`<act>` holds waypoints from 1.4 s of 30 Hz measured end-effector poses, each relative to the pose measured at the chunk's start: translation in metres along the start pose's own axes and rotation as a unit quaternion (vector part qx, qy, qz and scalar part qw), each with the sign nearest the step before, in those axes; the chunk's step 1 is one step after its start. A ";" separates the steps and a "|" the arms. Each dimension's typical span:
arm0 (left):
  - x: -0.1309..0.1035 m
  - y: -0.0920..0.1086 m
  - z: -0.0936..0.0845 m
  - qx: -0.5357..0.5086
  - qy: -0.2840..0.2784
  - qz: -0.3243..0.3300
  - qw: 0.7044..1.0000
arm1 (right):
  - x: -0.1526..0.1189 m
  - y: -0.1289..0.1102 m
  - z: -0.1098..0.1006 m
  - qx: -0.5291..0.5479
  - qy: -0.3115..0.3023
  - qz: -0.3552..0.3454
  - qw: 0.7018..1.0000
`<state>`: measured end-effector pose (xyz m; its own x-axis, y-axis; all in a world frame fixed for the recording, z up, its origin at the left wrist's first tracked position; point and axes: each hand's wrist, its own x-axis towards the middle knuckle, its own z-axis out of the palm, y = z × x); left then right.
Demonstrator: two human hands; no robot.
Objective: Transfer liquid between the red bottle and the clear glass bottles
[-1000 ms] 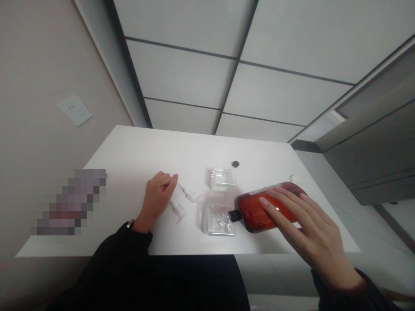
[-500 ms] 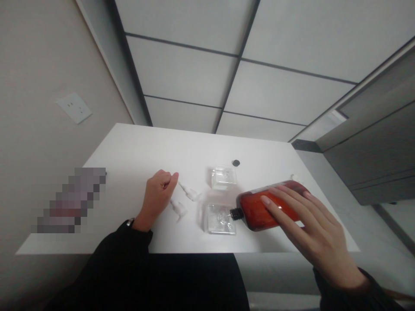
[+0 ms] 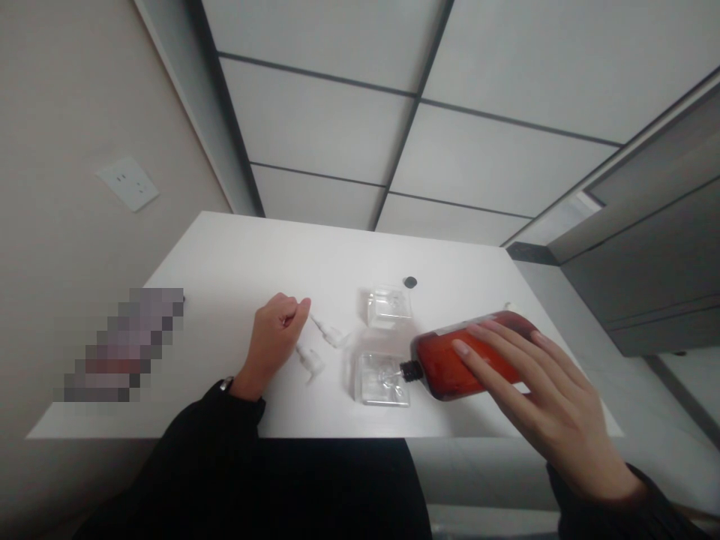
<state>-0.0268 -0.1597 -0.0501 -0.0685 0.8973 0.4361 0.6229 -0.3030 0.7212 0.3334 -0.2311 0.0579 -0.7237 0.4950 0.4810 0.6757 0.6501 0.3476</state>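
Observation:
My right hand [image 3: 540, 390] grips a large amber-brown bottle [image 3: 466, 360], tilted nearly on its side with its black threaded neck pointing left. The uncapped mouth is over the right side of a clear square container [image 3: 371, 397], and clear liquid runs from it into the container. My left hand [image 3: 278, 326] is a closed fist at the table's middle left; nothing shows in it. Beside this fist lie two white pump heads with thin tubes, the farther pump head [image 3: 331, 335] and the nearer pump head [image 3: 309, 361].
A second clear square container [image 3: 388, 306] stands behind the first. Beyond it is a small dark round disc [image 3: 410, 283] on the white table [image 3: 270, 255]. A blurred-out flat item [image 3: 124, 349] lies at the left edge. A small white thing [image 3: 509, 306] shows behind the bottle.
A wider stream of clear liquid shows at the bottle's mouth. Both hands and the bottle have barely moved.

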 end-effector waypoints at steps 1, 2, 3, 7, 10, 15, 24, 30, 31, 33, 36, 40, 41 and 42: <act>0.000 0.000 0.000 0.000 0.000 0.000 1.000 | -0.001 0.000 0.001 0.002 -0.001 0.005 1.000; 0.000 0.000 0.000 0.000 -0.001 0.001 1.000 | -0.002 0.000 0.001 0.003 -0.001 0.011 1.000; 0.000 0.000 0.000 0.000 0.000 0.001 1.000 | -0.003 0.000 0.002 0.004 0.001 0.015 1.000; -0.001 0.001 0.000 0.001 0.003 0.002 1.000 | -0.005 0.000 0.004 0.004 -0.002 0.011 1.000; 0.000 0.001 0.000 -0.001 0.000 0.005 1.000 | -0.005 -0.001 0.004 0.005 -0.002 0.016 1.000; 0.001 0.003 -0.001 -0.002 -0.004 0.008 1.000 | -0.004 0.000 0.001 -0.001 -0.001 0.015 1.000; 0.001 0.005 -0.003 0.000 -0.011 0.008 1.000 | -0.002 0.002 0.001 -0.006 -0.002 0.002 1.000; 0.001 0.005 -0.003 0.001 -0.008 0.010 1.000 | -0.002 0.003 -0.002 -0.010 -0.011 -0.007 1.000; 0.001 0.005 -0.003 0.001 -0.007 0.010 1.000 | -0.001 0.003 -0.003 -0.011 -0.013 -0.007 1.000; 0.000 0.005 -0.003 0.002 -0.007 0.010 1.000 | -0.001 0.003 -0.004 -0.013 -0.017 -0.010 1.000; 0.000 0.004 -0.002 0.002 -0.004 0.011 1.000 | 0.002 0.004 -0.005 -0.018 -0.015 -0.018 1.000; 0.000 0.004 -0.002 0.002 -0.002 0.014 1.000 | 0.004 0.005 -0.007 -0.022 -0.017 -0.027 0.999; 0.000 0.004 -0.002 0.002 -0.003 0.015 1.000 | 0.005 0.005 -0.007 -0.023 -0.015 -0.029 0.999; 0.000 0.004 -0.002 0.002 -0.003 0.015 1.000 | 0.006 0.005 -0.008 -0.024 -0.015 -0.030 0.999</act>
<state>-0.0258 -0.1610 -0.0463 -0.0444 0.8900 0.4538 0.6280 -0.3285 0.7055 0.3334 -0.2295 0.0687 -0.7667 0.4729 0.4342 0.6361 0.6513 0.4137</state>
